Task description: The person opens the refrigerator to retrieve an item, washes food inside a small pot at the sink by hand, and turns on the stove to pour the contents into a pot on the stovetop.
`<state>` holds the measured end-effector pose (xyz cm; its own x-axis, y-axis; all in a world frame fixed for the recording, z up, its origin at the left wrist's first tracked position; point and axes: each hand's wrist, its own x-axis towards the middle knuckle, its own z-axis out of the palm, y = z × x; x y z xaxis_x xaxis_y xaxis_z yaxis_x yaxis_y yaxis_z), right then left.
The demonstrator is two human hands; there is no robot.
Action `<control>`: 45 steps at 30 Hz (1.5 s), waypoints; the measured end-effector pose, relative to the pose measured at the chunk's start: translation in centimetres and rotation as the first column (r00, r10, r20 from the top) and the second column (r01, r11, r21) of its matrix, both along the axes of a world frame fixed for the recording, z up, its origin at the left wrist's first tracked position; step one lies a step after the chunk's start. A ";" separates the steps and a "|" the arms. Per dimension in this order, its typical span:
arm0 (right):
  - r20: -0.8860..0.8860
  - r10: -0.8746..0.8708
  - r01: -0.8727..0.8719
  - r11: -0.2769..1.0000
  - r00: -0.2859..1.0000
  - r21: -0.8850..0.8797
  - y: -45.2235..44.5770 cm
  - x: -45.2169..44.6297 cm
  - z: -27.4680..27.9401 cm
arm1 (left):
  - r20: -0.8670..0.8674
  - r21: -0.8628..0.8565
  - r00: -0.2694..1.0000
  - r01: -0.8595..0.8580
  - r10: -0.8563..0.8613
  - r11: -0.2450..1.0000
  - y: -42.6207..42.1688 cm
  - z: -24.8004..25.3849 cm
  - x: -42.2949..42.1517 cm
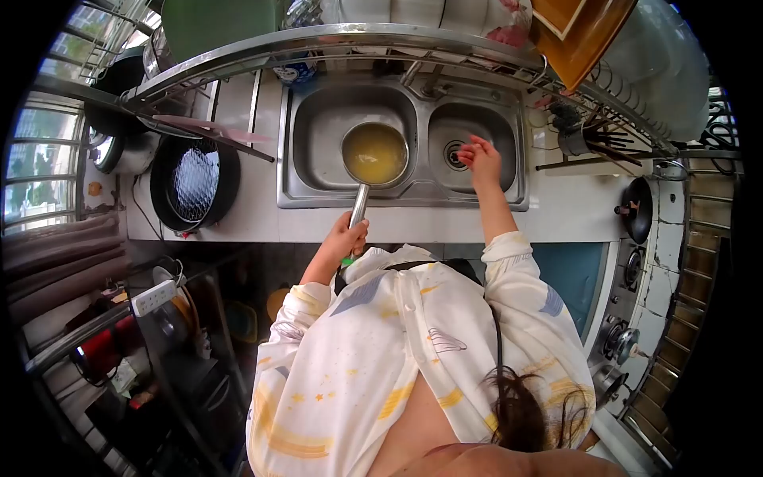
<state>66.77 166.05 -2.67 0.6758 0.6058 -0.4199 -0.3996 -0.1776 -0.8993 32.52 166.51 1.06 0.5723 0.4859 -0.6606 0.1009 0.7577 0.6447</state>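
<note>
My left hand [346,240] is wrapped round the metal handle of a saucepan [360,203]. The pan is over the left basin of a steel double sink [316,194], near its front right side. Inside it is a cloudy yellow liquid [375,161]. Over the right basin, my right hand [482,163] is held with its fingers slightly bent and apart, and nothing shows in it. Below that hand, partly covered by it, is the drain [455,155].
A steel rack [318,38] crosses above the sink, with a brown tray [574,40] at its right. On the left counter sits a black pan [163,203]. A small black frying pan [638,211] and stove burners [616,338] are at the right. The faucet [429,82] is behind the basins.
</note>
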 end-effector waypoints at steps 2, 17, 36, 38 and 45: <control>0.066 0.015 -0.010 0.997 0.998 -0.079 -2.2 2.2 -2.1 | -0.042 0.042 0.999 -0.006 0.008 0.999 0.2 -1.1 -0.3; 0.662 0.223 0.211 0.834 0.716 -0.509 -6.8 5.1 -5.9 | -0.251 0.112 0.962 -0.078 0.104 0.991 3.3 -5.1 -1.4; 0.565 0.642 0.152 0.580 0.518 -0.800 -7.2 1.5 -3.8 | -0.333 0.124 0.939 -0.043 0.082 0.991 5.5 -7.8 -1.4; 0.579 0.633 0.151 0.598 0.514 -0.787 -7.7 1.7 -4.6 | -0.338 0.131 0.937 -0.050 0.092 0.990 5.5 -8.0 -1.4; 0.581 0.641 0.149 0.597 0.502 -0.788 -8.7 1.7 -6.4 | -0.363 0.142 0.928 -0.040 0.089 0.989 5.6 -8.8 -1.6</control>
<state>68.42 157.34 -9.04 0.7874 0.5924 -0.1704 0.5391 -0.7958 -0.2758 30.88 172.14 -7.74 0.2665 0.6091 -0.7470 0.3030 0.6828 0.6648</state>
